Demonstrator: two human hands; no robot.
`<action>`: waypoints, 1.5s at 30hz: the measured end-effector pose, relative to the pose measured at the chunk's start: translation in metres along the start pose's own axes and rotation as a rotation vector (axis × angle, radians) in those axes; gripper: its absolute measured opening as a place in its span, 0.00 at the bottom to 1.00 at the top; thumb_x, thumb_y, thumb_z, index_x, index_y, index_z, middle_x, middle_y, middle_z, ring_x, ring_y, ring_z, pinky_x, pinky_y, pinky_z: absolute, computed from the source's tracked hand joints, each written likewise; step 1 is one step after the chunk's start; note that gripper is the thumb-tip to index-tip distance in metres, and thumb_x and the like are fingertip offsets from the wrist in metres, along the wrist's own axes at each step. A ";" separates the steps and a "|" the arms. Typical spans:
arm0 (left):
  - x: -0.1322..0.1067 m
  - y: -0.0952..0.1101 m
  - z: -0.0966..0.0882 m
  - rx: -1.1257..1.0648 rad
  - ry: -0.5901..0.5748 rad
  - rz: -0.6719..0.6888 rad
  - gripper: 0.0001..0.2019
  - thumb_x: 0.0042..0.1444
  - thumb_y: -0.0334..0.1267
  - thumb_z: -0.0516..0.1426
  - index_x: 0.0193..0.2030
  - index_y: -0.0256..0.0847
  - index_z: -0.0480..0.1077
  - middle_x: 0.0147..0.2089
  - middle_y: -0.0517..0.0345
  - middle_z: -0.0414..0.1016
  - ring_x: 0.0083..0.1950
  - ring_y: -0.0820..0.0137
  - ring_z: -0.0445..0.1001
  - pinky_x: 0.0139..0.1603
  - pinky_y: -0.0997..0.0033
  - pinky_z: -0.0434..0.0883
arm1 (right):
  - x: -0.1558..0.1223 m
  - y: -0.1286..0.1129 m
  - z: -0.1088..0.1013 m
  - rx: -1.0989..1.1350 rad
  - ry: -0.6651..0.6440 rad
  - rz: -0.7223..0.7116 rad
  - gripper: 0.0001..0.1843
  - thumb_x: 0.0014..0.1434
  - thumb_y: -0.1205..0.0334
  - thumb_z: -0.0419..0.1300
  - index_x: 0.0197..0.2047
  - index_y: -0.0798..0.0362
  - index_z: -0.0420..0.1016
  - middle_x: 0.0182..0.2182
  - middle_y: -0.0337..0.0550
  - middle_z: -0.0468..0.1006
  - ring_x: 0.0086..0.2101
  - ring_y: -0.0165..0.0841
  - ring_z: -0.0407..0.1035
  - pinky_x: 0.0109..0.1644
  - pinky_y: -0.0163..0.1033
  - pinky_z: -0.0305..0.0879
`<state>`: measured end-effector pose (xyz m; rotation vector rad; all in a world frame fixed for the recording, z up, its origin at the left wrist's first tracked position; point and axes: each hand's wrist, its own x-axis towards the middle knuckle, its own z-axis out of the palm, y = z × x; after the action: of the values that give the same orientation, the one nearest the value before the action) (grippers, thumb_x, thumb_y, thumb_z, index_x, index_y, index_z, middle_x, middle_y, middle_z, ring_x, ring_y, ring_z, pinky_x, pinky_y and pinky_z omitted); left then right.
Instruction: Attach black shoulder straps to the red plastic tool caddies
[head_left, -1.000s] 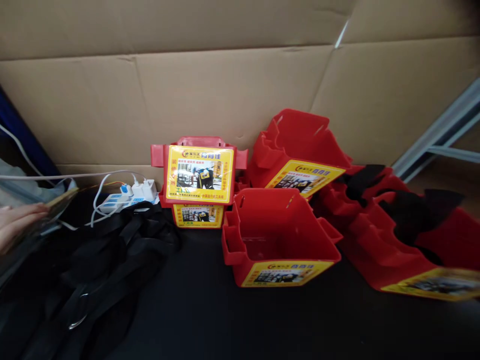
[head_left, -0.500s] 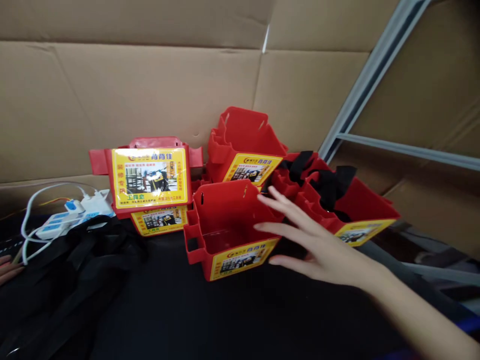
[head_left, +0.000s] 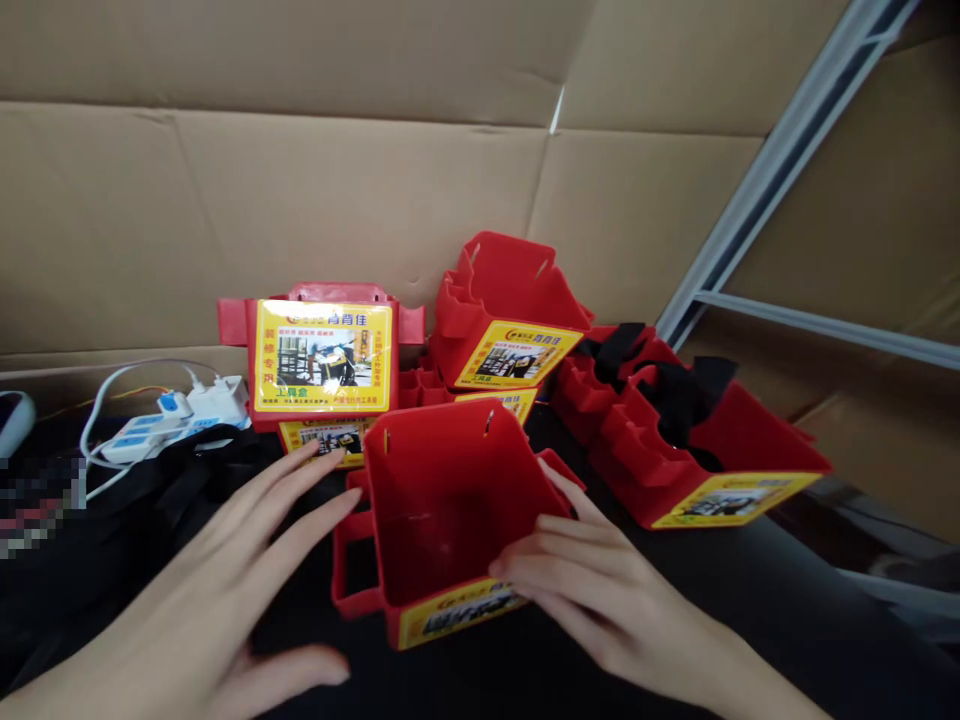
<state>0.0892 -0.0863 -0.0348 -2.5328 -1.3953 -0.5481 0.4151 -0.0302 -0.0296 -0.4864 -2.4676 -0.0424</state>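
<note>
A red plastic box (head_left: 450, 510) with a yellow label on its front sits open-topped near me on the black surface. My right hand (head_left: 600, 590) grips its right front corner, fingers curled around the wall. Just left of the box my left hand (head_left: 225, 590) hovers with fingers stretched out, their tips almost at the box's side tab and holding nothing.
More red boxes stand behind: two stacked ones (head_left: 322, 360) facing me, a tilted one (head_left: 510, 310), and several nested ones with black straps (head_left: 675, 420) at right. Black straps (head_left: 150, 500) and a white power strip (head_left: 172, 420) lie left. A cardboard wall (head_left: 375, 180) backs everything.
My right hand reached in and took hold of the near red box, which has come closer to me. My left hand came in from the left edge toward the box.
</note>
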 end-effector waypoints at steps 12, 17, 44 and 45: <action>0.004 -0.040 0.035 -0.527 0.025 0.013 0.35 0.50 0.61 0.56 0.63 0.56 0.54 0.72 0.56 0.36 0.70 0.49 0.44 0.64 0.44 0.58 | 0.000 0.010 0.050 -0.082 0.256 -0.152 0.21 0.54 0.65 0.60 0.52 0.58 0.67 0.62 0.60 0.54 0.63 0.52 0.49 0.59 0.59 0.60; 0.006 -0.050 0.049 -0.592 0.154 -0.041 0.32 0.52 0.61 0.54 0.63 0.60 0.56 0.73 0.60 0.35 0.71 0.49 0.42 0.65 0.43 0.55 | -0.009 0.042 0.078 -0.045 0.222 0.002 0.36 0.56 0.57 0.59 0.65 0.52 0.51 0.67 0.56 0.41 0.65 0.54 0.37 0.61 0.68 0.47; -0.028 -0.114 0.008 0.207 0.118 -0.568 0.14 0.60 0.49 0.50 0.43 0.43 0.70 0.42 0.50 0.75 0.42 0.55 0.75 0.39 0.60 0.70 | -0.007 0.051 0.071 -0.024 0.416 0.138 0.15 0.56 0.72 0.55 0.47 0.52 0.65 0.48 0.53 0.69 0.48 0.42 0.68 0.45 0.49 0.71; -0.031 -0.121 0.008 0.240 0.056 -0.588 0.14 0.59 0.48 0.51 0.38 0.43 0.72 0.37 0.52 0.75 0.37 0.56 0.75 0.32 0.63 0.68 | -0.007 0.051 0.071 -0.022 0.415 0.139 0.15 0.56 0.72 0.55 0.47 0.51 0.65 0.48 0.53 0.69 0.48 0.42 0.68 0.45 0.49 0.70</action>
<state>-0.0267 -0.0425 -0.0560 -1.8919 -2.0477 -0.4937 0.3977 0.0250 -0.0958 -0.5925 -2.0257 -0.1029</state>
